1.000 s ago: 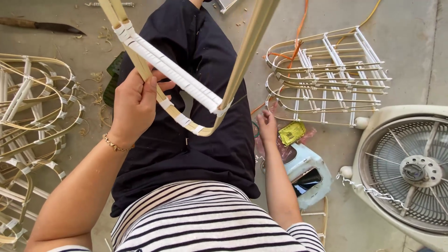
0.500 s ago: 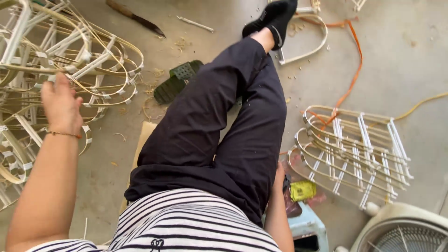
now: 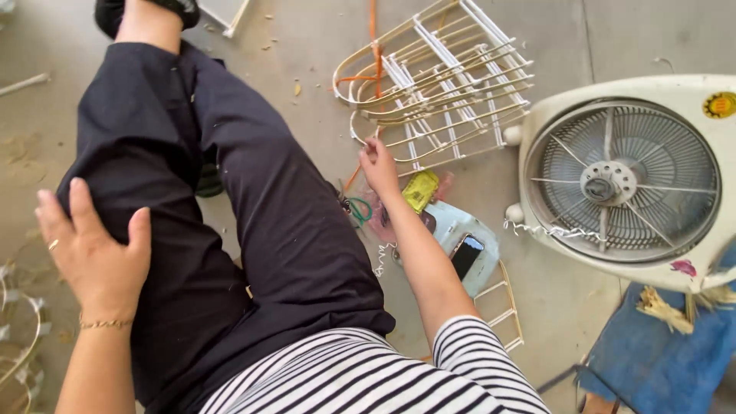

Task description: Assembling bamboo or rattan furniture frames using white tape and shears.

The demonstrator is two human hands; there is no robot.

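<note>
The right hand (image 3: 379, 162) is reaching down to the floor beside the hip, fingers (image 3: 373, 146) loosely curled and holding nothing, the tips just touching the near edge of the stack of bent cane frames (image 3: 437, 84). That stack is lying flat on the concrete at the right, within arm's reach, so a frame can be taken without getting up. The left hand (image 3: 96, 253) is resting spread and flat on the dark trouser leg (image 3: 176, 215), gripping nothing, likely bracing the lean to the right. Just below the right hand a yellow packet (image 3: 421, 190) and a pale blue case with a phone (image 3: 466, 254) on it are sitting close by. A box fan (image 3: 625, 180) is standing further right, facing up. The concrete floor (image 3: 322, 54) is showing wood chips and an orange cord (image 3: 372, 31); more cane hoops (image 3: 19, 353) are lying at far left.
</note>
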